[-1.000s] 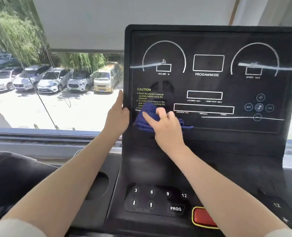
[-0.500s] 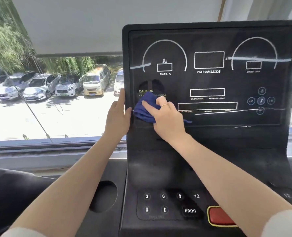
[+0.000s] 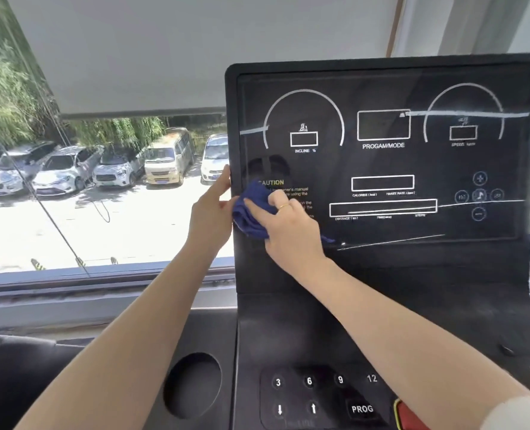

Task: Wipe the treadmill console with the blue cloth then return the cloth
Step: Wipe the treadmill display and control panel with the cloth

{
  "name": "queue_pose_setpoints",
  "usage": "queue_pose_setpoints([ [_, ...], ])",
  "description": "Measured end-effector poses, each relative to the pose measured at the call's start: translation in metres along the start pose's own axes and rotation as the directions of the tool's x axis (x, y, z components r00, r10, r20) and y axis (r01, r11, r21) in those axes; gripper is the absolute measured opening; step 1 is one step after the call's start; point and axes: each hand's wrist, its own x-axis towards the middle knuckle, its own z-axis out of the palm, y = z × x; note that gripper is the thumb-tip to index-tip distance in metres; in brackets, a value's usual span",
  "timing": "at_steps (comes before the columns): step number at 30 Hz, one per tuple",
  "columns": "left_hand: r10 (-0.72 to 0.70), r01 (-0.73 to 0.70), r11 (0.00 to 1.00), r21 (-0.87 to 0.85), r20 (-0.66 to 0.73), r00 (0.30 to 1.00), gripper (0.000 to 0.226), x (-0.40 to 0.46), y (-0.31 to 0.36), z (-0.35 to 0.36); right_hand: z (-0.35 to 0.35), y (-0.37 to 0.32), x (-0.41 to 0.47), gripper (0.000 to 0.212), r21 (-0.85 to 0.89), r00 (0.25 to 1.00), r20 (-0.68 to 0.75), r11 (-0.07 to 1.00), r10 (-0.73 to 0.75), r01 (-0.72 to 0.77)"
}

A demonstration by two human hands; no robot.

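The black treadmill console (image 3: 381,162) stands upright in front of me, with white dials and display boxes printed on it. A crumpled dark blue cloth (image 3: 253,209) lies against its lower left part, over the yellow CAUTION text. My right hand (image 3: 291,225) presses the cloth to the panel, fingers bent over it and a ring showing. My left hand (image 3: 211,212) holds the console's left edge, fingers extended along the rim.
Below the panel a keypad (image 3: 322,395) carries number, arrow and PROG buttons, with a red stop button (image 3: 408,417) to its right. A round cup holder (image 3: 192,384) sits at the lower left. Behind is a window (image 3: 102,187) onto parked cars.
My right hand has slid the cloth leftward toward the console's left edge, near my left hand. The view has shifted a little.
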Motion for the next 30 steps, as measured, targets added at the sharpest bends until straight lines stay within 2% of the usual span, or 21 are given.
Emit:
queue_pose_setpoints([
  [3,0.030,-0.030,0.997,0.074,-0.004,1.000,0.049,0.001,0.002,-0.005,-0.013,0.017,0.012,0.065,0.003,1.000,0.010,1.000,-0.023,0.023],
  [7,0.062,-0.060,0.991,0.117,-0.021,0.998,0.049,0.013,0.009,-0.010,-0.035,0.045,0.060,0.061,-0.049,0.956,-0.134,0.961,0.262,-0.270],
  [10,0.063,-0.061,0.997,0.043,-0.039,0.997,0.042,0.026,0.020,-0.012,-0.036,0.036,0.085,0.063,-0.096,0.922,-0.178,0.927,0.344,-0.364],
  [12,0.051,-0.051,0.999,0.000,-0.031,0.998,0.042,0.032,0.026,-0.012,-0.030,0.021,0.084,0.064,-0.136,0.948,-0.163,0.946,0.273,-0.295],
  [15,0.087,-0.086,0.995,0.043,-0.020,0.996,0.048,0.036,0.029,-0.012,-0.013,0.012,0.065,0.060,-0.261,0.993,-0.091,0.964,-0.081,0.055],
  [16,0.100,-0.099,0.994,0.056,-0.014,0.995,0.052,0.037,0.030,-0.012,-0.014,0.016,0.063,0.061,-0.263,0.988,-0.034,0.955,-0.150,0.136],
  [17,0.105,-0.104,0.993,0.062,-0.009,0.994,0.055,0.038,0.032,-0.013,-0.020,0.023,0.068,0.062,-0.226,0.988,-0.011,0.963,-0.154,0.148],
  [18,0.109,-0.108,0.993,0.052,-0.005,0.994,0.058,0.039,0.034,-0.014,-0.030,0.030,0.077,0.062,-0.186,0.996,-0.014,0.979,-0.084,0.080],
  [20,0.124,-0.125,0.990,0.067,0.018,0.992,0.060,0.044,0.039,-0.016,-0.046,0.049,0.098,0.060,-0.133,0.984,-0.081,0.976,0.161,-0.170],
  [22,0.168,-0.176,0.966,0.191,0.058,0.984,0.058,0.049,0.042,-0.018,-0.057,0.059,0.115,0.060,-0.099,0.923,-0.158,0.925,0.350,-0.368],
  [23,0.186,-0.199,0.945,0.259,0.076,0.980,0.059,0.051,0.041,-0.019,-0.057,0.054,0.120,0.061,-0.137,0.905,-0.176,0.901,0.387,-0.412],
  [25,0.210,-0.226,0.916,0.331,0.084,0.974,0.063,0.054,0.040,-0.022,-0.047,0.033,0.125,0.062,-0.215,0.930,-0.165,0.908,0.329,-0.360],
  [27,0.228,-0.239,0.911,0.335,0.074,0.971,0.065,0.057,0.039,-0.024,-0.035,0.011,0.128,0.060,-0.240,0.976,-0.123,0.948,0.182,-0.207],
  [30,0.266,-0.274,0.898,0.345,0.073,0.961,0.062,0.059,0.038,-0.027,-0.032,0.005,0.134,0.064,-0.268,1.000,-0.020,0.963,0.022,-0.026],
])
